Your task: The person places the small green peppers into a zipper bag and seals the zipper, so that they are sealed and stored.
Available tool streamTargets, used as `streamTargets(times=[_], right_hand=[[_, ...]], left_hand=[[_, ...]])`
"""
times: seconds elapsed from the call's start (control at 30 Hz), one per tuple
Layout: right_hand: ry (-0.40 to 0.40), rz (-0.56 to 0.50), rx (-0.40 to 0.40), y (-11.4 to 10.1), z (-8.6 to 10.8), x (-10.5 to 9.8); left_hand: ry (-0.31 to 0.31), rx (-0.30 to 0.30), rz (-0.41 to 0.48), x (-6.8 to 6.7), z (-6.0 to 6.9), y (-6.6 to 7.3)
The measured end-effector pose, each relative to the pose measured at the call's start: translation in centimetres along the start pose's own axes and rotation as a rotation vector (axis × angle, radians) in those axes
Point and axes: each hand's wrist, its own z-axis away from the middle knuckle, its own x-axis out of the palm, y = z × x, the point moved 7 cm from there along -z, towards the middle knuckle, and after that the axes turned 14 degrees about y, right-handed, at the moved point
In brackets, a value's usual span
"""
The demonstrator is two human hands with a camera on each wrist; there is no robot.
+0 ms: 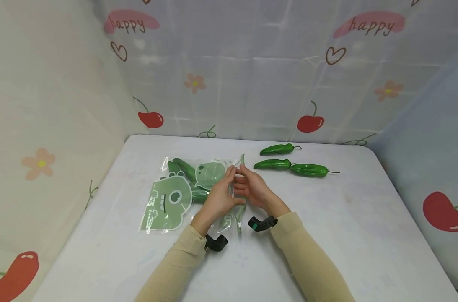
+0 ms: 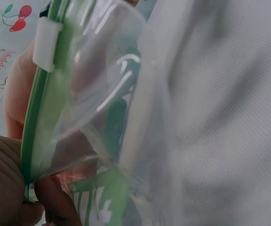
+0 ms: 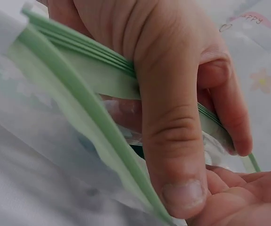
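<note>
A clear zip bag point(image 1: 168, 205) with a green cartoon print lies on the table, green peppers point(image 1: 185, 168) showing inside. At its right-hand mouth, my left hand point(image 1: 221, 195) holds the rim between thumb and fingers. Alongside it my right hand point(image 1: 253, 186) touches the mouth, its fingers loosely bent toward the left hand. The left wrist view shows the green zip strip point(image 2: 32, 122) and its white slider point(image 2: 46, 44) close up. In the right wrist view, the thumb point(image 3: 173, 141) lies between two parted green strips.
Several peppers are in view, with one loose green pepper point(image 1: 277, 149) at the back and a pair, including the right pepper point(image 1: 308, 170), lying end to end in front of it. Printed curtains point(image 1: 244, 84) border the white table point(image 1: 327, 235).
</note>
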Motion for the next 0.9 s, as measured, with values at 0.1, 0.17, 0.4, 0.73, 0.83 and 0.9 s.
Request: streamTargets(times=[0.1, 0.17, 0.4, 0.73, 0.83, 0.9], right_hand=[[-0.018, -0.006, 0.027, 0.2, 0.0, 0.3], [-0.020, -0.008, 0.048, 0.3, 0.1, 0.4], [-0.045, 0.047, 0.010, -0.4, 0.5, -0.3], [-0.015, 0.199, -0.110, -2.5, 1.7, -3.4], [0.013, 0.243, -0.149, -3.1, 1.8, -4.6], [0.022, 0.286, -0.174, -3.4, 2.0, -5.3]], left_hand=[[-0.003, 0.001, 0.005, 0.0, 0.0, 0.0], [-0.008, 0.003, 0.006, 0.1, 0.0, 0.1], [0.001, 0.005, 0.011, 0.0, -0.1, 0.2], [0.007, -0.007, 0.007, 0.0, -0.1, -0.1], [0.008, -0.013, 0.010, -0.1, -0.1, -0.1], [0.006, -0.019, 0.007, -0.2, -0.1, 0.0]])
